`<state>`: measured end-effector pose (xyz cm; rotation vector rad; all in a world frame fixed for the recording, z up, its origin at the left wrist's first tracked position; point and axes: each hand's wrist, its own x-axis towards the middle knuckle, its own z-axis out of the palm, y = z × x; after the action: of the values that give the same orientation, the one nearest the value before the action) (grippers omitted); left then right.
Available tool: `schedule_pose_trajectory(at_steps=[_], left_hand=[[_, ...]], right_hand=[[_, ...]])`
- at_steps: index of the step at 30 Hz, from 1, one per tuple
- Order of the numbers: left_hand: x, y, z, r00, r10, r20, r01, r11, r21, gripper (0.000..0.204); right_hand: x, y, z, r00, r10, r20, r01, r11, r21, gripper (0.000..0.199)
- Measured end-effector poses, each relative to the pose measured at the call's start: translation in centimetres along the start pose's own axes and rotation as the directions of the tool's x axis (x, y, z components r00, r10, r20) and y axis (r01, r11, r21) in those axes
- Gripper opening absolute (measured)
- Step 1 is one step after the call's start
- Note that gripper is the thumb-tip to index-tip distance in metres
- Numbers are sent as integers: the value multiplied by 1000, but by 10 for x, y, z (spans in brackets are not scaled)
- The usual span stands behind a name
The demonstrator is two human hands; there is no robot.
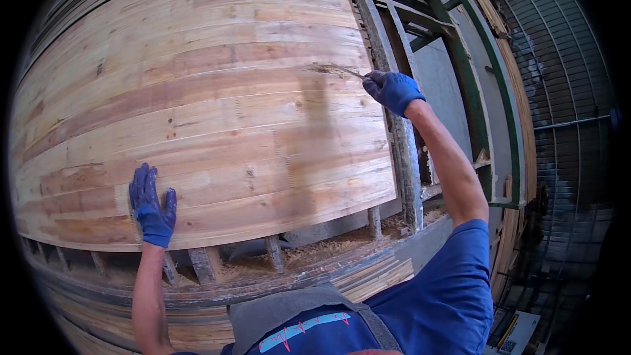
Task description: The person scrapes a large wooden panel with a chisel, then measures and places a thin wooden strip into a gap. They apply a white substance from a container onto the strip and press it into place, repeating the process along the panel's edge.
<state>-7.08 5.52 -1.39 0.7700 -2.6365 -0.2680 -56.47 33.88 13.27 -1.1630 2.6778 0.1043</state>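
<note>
item: wooden panel (217, 92), large, pale, of joined strips with knots, reddish streaks and toothed end joints; lies flat on a ribbed bed, filling most of the view.

item: straw-coloured bundle (336, 69), thin and wispy; over the panel near its right edge; contact with the wood unclear.

right hand (393, 91): blue-gloved, arm outstretched, fingers closed round the bundle's stem end.

left hand (152, 204): blue-gloved, laid flat at the panel's near edge, thumb apart, gripping nothing.

handling note, by judgement: a low, light pass along the strips should suit so flimsy a bundle; a steady left palm would help balance the long reach; the fingers are best kept clear of the edge rail (410, 177).

surface: a soft dark band runs down the panel; sawdust (322, 240) lies among the bed's ribs below.

room: green metal frame (483, 92) at right, barred wall (568, 98) beyond, stacked wood strips (378, 277) by the body.
</note>
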Motion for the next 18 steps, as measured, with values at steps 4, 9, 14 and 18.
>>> schedule_pose_trajectory(at_steps=[4, 9, 14, 18], left_hand=[[0, 0, -1, 1000, -3, 5, 3, 1000, 4, 59], [1, 1, -2, 999, -11, 35, 10, 1000, 5, 60], [6, 5, -6, 997, -33, 72, 31, 999, 25, 60], [8, 9, -6, 993, -36, 109, 33, 999, 35, 58]], right_hand=[[21, -5, 0, 996, -72, 55, 78, 992, -97, 37], [39, -15, -5, 985, -92, 146, 122, 970, -211, 36], [65, -23, -25, 945, -141, 296, 248, 898, -364, 36], [101, -40, -48, 919, -140, 368, 305, 844, -441, 33]])
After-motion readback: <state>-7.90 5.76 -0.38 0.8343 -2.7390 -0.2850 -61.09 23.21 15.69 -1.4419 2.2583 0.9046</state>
